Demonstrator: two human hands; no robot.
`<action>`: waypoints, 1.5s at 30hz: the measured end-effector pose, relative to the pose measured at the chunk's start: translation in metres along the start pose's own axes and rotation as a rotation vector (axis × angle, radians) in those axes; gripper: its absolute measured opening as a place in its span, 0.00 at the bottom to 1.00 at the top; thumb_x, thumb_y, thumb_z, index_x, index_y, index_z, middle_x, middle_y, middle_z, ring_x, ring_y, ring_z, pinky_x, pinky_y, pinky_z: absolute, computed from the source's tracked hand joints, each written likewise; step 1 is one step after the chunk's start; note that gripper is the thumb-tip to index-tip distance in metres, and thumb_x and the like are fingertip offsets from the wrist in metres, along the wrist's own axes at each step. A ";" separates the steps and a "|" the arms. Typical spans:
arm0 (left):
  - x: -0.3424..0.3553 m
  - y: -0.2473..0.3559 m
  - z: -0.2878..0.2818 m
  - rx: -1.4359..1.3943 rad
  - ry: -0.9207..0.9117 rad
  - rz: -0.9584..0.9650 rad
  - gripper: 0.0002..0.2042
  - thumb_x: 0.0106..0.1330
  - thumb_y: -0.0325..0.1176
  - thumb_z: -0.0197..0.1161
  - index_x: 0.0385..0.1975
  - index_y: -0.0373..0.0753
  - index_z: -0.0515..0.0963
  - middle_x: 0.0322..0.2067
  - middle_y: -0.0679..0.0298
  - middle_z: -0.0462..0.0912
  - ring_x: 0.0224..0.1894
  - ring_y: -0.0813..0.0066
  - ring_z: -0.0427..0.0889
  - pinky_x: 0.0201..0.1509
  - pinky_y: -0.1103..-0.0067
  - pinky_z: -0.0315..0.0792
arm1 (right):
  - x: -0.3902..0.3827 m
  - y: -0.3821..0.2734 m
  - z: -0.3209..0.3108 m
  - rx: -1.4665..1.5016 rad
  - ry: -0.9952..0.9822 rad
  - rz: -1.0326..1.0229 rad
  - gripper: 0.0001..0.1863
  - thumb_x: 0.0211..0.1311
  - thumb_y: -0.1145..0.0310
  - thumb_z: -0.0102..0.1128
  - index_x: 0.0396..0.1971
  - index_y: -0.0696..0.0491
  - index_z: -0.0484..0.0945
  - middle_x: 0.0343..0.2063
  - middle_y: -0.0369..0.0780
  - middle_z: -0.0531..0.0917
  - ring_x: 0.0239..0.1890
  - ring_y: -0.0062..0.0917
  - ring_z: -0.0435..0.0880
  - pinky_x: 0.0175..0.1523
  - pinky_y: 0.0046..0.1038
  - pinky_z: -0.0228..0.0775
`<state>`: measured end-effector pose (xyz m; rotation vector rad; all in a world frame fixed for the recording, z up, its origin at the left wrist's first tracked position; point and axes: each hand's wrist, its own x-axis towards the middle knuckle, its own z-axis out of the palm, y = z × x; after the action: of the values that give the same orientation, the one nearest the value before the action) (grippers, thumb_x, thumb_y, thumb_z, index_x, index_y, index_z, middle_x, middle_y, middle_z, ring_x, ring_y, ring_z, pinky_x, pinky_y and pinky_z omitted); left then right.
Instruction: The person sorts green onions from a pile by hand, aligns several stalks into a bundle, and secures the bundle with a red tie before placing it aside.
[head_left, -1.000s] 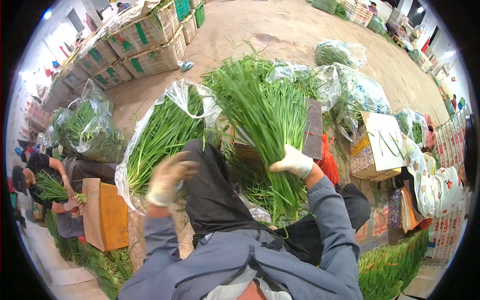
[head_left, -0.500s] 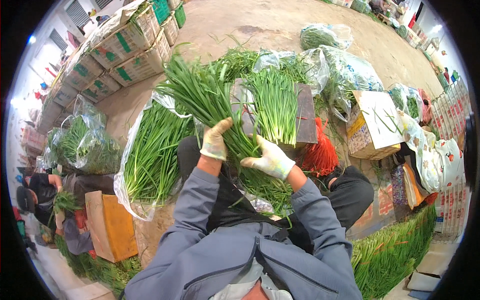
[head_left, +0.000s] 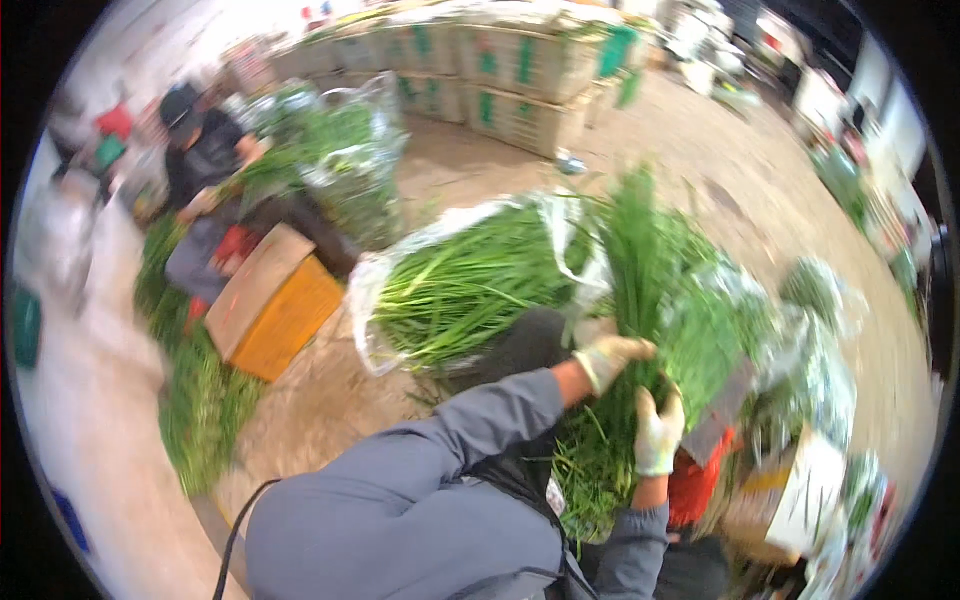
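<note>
My left hand (head_left: 612, 362), in a pale work glove, is closed round a tall bunch of long green leafy stalks (head_left: 635, 260). My right hand (head_left: 658, 432), gloved too, is closed on the same bunch just below it, fingers partly behind the leaves. Beside the bunch, more cut stalks (head_left: 710, 320) lie on a dark board (head_left: 722, 405), with red ties (head_left: 695, 488) under its edge. A clear bag full of stalks (head_left: 455, 290) lies open left of my hands, and loose leaves (head_left: 590, 485) are heaped below them. The picture is blurred.
A co-worker (head_left: 195, 150) sits at upper left holding greens, beside an orange-sided box (head_left: 280, 325). Stacked crates (head_left: 515, 125) stand along the back on the floor (head_left: 770, 180). Bagged greens (head_left: 815, 370) and a white-topped box (head_left: 790, 490) are at right; piled stalks (head_left: 190, 410) at left.
The view has swung sharply left, bringing the co-worker further into view. Both my hands still grip the bunch, which now stands more upright; a second ago my left hand was off it.
</note>
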<state>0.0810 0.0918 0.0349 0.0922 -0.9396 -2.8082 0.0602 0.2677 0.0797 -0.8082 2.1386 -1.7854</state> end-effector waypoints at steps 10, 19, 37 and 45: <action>0.002 -0.005 -0.011 0.003 0.224 0.138 0.12 0.57 0.29 0.69 0.41 0.33 0.83 0.33 0.63 0.85 0.33 0.73 0.82 0.42 0.75 0.77 | -0.010 0.019 0.038 -0.424 0.104 -0.332 0.29 0.47 0.77 0.73 0.53 0.59 0.76 0.57 0.47 0.74 0.56 0.40 0.76 0.60 0.36 0.69; 0.007 -0.006 -0.057 -0.119 0.331 0.003 0.07 0.64 0.31 0.61 0.35 0.35 0.83 0.32 0.63 0.85 0.31 0.71 0.82 0.40 0.72 0.77 | 0.008 0.033 0.052 -0.561 -0.060 -0.463 0.20 0.50 0.80 0.67 0.45 0.58 0.77 0.56 0.50 0.74 0.56 0.46 0.75 0.61 0.40 0.68; 0.007 0.008 -0.076 -0.095 0.320 0.148 0.09 0.56 0.28 0.69 0.38 0.38 0.85 0.37 0.62 0.85 0.38 0.70 0.82 0.50 0.75 0.74 | 0.020 0.045 0.066 -0.425 -0.092 -0.493 0.14 0.65 0.80 0.57 0.50 0.58 0.72 0.59 0.47 0.71 0.56 0.38 0.76 0.58 0.34 0.71; 0.012 0.026 -0.041 0.219 0.362 0.126 0.07 0.59 0.30 0.67 0.34 0.36 0.86 0.37 0.60 0.87 0.41 0.69 0.83 0.55 0.72 0.73 | 0.005 0.020 0.031 0.298 0.133 -0.027 0.18 0.77 0.59 0.43 0.33 0.55 0.75 0.28 0.41 0.79 0.30 0.24 0.74 0.46 0.33 0.69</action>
<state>0.0783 0.0448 0.0176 0.5305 -1.1088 -2.4484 0.0670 0.2415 0.0544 -0.6632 1.8763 -2.1582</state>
